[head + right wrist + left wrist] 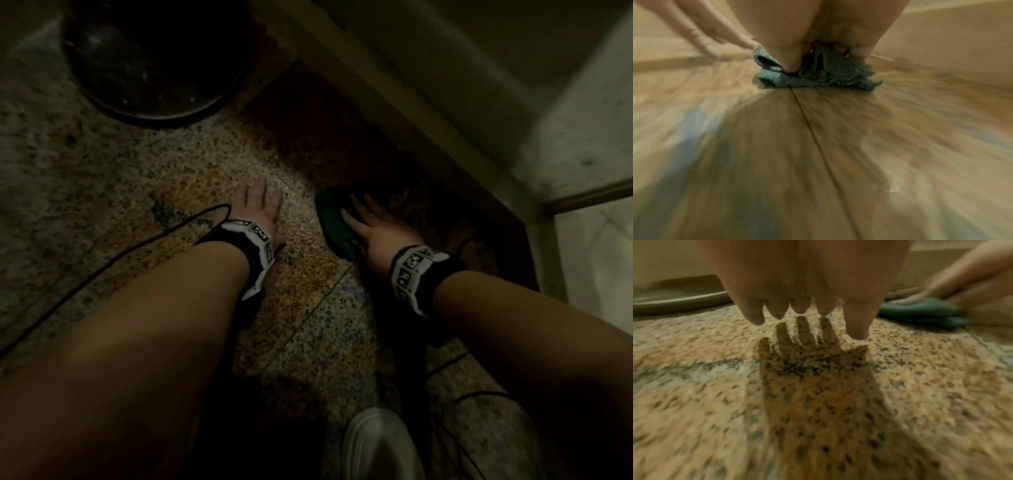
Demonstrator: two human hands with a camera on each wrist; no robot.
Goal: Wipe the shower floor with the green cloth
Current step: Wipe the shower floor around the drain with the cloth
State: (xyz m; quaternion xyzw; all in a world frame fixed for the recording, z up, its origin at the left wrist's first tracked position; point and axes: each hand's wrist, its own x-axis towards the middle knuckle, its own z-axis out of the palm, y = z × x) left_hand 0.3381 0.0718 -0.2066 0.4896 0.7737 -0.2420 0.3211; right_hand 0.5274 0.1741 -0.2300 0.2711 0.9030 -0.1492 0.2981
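The green cloth [334, 219] lies bunched on the speckled shower floor [154, 178], near the dark corner by the kerb. My right hand [373, 229] lies flat on the cloth with straight, spread fingers and presses it down. In the right wrist view the thumb digs into the crumpled cloth [828, 73] under my right hand [818, 24]. My left hand [260, 212] is open to the left of the cloth, fingers spread and empty. In the left wrist view my left hand [801, 305] hovers just over the floor [920, 386] and casts a shadow, with the cloth [920, 311] at the right.
A dark round basin [154, 58] stands on the floor at the back left. A raised kerb [411, 102] runs diagonally behind the cloth, with pale tiles [592, 246] beyond. A white shoe [380, 442] is at the bottom. A black cable [102, 270] trails from my left wrist.
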